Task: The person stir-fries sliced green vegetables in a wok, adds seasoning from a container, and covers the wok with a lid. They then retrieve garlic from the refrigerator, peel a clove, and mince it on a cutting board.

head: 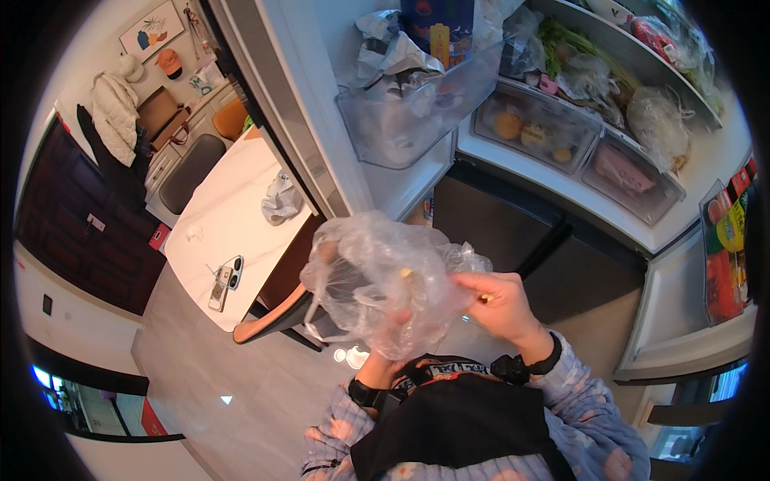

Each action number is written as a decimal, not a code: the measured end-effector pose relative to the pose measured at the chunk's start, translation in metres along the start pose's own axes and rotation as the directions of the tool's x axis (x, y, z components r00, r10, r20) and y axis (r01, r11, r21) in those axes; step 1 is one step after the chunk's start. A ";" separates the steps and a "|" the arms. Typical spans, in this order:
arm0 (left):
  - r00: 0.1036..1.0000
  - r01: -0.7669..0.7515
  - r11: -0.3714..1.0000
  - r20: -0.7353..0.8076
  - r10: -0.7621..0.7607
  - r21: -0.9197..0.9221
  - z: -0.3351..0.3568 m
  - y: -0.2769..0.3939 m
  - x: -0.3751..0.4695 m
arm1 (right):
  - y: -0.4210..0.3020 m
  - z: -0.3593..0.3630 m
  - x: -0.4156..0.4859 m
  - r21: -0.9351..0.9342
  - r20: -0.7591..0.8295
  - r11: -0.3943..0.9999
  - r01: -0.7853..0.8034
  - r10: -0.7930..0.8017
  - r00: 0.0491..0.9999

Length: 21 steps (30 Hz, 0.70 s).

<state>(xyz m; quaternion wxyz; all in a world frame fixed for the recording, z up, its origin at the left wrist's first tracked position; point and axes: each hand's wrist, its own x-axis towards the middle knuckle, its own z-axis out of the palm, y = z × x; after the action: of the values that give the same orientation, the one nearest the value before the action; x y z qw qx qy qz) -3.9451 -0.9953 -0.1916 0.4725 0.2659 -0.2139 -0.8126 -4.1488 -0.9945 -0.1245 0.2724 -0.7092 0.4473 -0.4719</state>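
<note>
A clear, crumpled plastic bag (pixel 385 258) is held up between my two hands in front of the open refrigerator (pixel 409 186). My right hand (pixel 505 306) pinches the bag's right side between thumb and fingers. Small yellowish bits show at those fingertips and through the film, too blurred to identify. My left hand (pixel 391 327) grips the bag from below. Its fingers are partly veiled by the plastic, and whether they are inside or behind it is unclear. Both wrists wear black bands.
Door bins (pixel 415 120) at left hold bags and a dark blue box (pixel 442 30). Bagged vegetables (pixel 577 60) fill a shelf above two clear drawers (pixel 535 129). Packets stand in the right door bin (pixel 722 252). Left are a chair (pixel 271 318) and a white table (pixel 222 216) with a power strip (pixel 221 288).
</note>
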 end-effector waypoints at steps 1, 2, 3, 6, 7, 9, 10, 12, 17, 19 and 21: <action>0.999 -0.027 0.999 -0.040 0.026 -0.028 0.005 0.002 -0.004 | -0.004 0.000 0.004 0.074 -0.097 0.997 -0.006 0.013 0.995; 0.995 0.009 0.980 -0.103 0.011 0.198 0.007 0.005 -0.007 | -0.008 -0.003 0.007 0.136 -0.136 0.987 -0.080 0.099 0.986; 0.985 0.059 0.912 -0.172 0.012 0.407 0.006 0.006 -0.010 | -0.011 -0.004 0.010 0.197 -0.133 0.966 -0.170 0.198 0.971; 0.971 -0.220 0.779 0.057 0.231 0.588 -0.015 0.001 -0.027 | -0.022 -0.011 0.013 0.227 -0.129 0.944 -0.238 0.271 0.954; 0.971 -0.238 0.792 0.146 0.189 0.562 -0.028 -0.002 -0.037 | -0.026 -0.011 0.014 0.204 -0.182 0.963 -0.173 0.211 0.960; 0.977 -0.158 0.808 0.209 0.045 0.567 -0.051 -0.013 -0.045 | -0.035 -0.008 0.016 -0.131 -0.108 0.991 -0.012 -0.003 0.994; 0.975 -0.128 0.809 0.223 -0.004 0.573 -0.060 -0.019 -0.045 | -0.039 -0.007 0.017 -0.269 -0.026 0.955 0.128 -0.140 0.990; 0.970 -0.106 0.810 0.239 -0.043 0.576 -0.073 -0.031 -0.041 | -0.046 -0.004 0.023 -0.367 0.148 0.900 0.237 -0.194 0.970; 0.956 -0.239 0.800 0.277 0.094 0.551 -0.066 -0.030 -0.018 | -0.055 -0.008 0.035 -0.347 0.169 0.863 0.367 -0.327 0.930; 0.936 -0.344 0.763 0.266 0.231 0.547 -0.052 -0.019 -0.011 | -0.057 -0.011 0.032 -0.221 0.214 0.923 0.315 -0.270 0.939; 0.903 -0.427 0.714 0.214 0.373 0.555 -0.037 -0.005 -0.005 | -0.061 -0.015 0.024 -0.087 0.267 0.991 0.099 -0.073 0.961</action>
<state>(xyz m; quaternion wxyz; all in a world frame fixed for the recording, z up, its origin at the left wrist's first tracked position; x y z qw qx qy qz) -3.9226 -0.9921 -0.2214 0.5208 0.3109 -0.5276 -0.5947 -4.1355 -0.9883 -0.0588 0.2731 -0.7971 0.3987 -0.3621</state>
